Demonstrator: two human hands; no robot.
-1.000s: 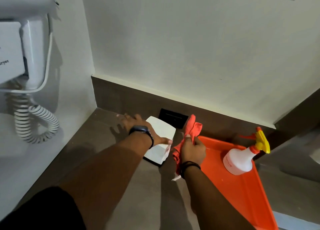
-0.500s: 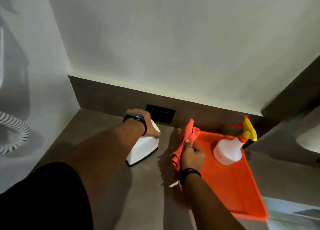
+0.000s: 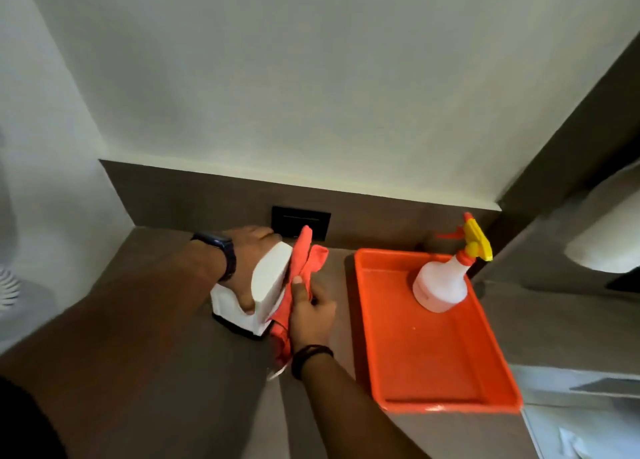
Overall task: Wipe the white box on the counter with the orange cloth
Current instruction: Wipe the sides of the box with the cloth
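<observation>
Orange cloth (image 3: 304, 268) now against white box (image 3: 268, 285); right hand (image 3: 310, 315) gripping it | left hand (image 3: 249, 261) clasping box

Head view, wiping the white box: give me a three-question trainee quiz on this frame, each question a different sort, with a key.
1. True or false: the spray bottle stands inside the orange tray.
2. Which hand holds the orange cloth? A) left hand B) right hand C) neither
3. Fill in: the left hand steadies the white box by gripping it from ____.

Key
1. True; it stands upright at the tray's far end.
2. B; the right hand presses the cloth against the box's right side.
3. Above; the palm lies over the top and the thumb comes down the near face.
</observation>
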